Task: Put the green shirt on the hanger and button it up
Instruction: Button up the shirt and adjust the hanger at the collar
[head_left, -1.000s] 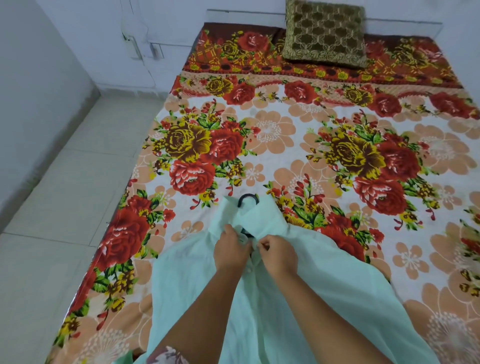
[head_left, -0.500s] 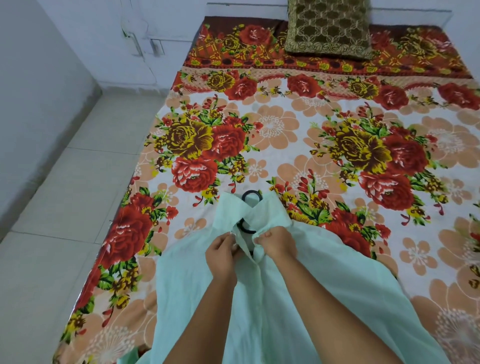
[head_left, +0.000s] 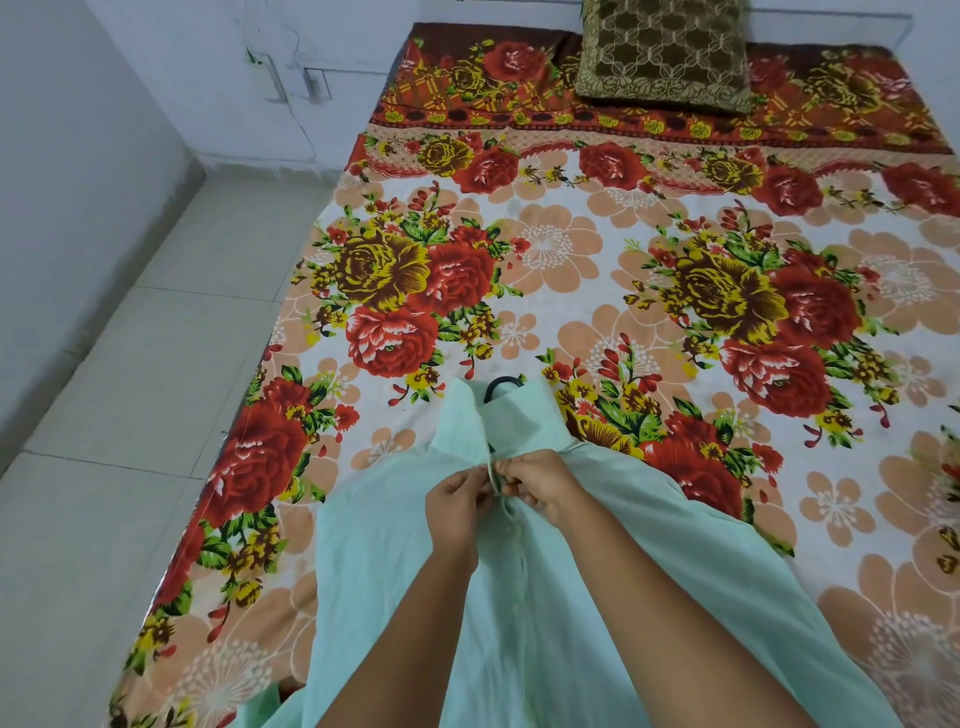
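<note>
The pale green shirt (head_left: 649, 561) lies front-up on the bed, collar pointing away from me. A black hanger hook (head_left: 501, 385) pokes out of the collar; the rest of the hanger is hidden inside the shirt. My left hand (head_left: 457, 509) and my right hand (head_left: 543, 480) meet just below the collar, each pinching an edge of the shirt's front placket. Small buttons run down the placket below my hands.
The bed is covered by a floral sheet (head_left: 571, 249) in red, yellow and peach. A brown patterned pillow (head_left: 665, 52) sits at the head. Tiled floor (head_left: 130, 415) runs along the bed's left side, bounded by grey walls.
The collar opening has been drawn closed, so less of the hanger shows. Both hands have come together at the top of the placket.
</note>
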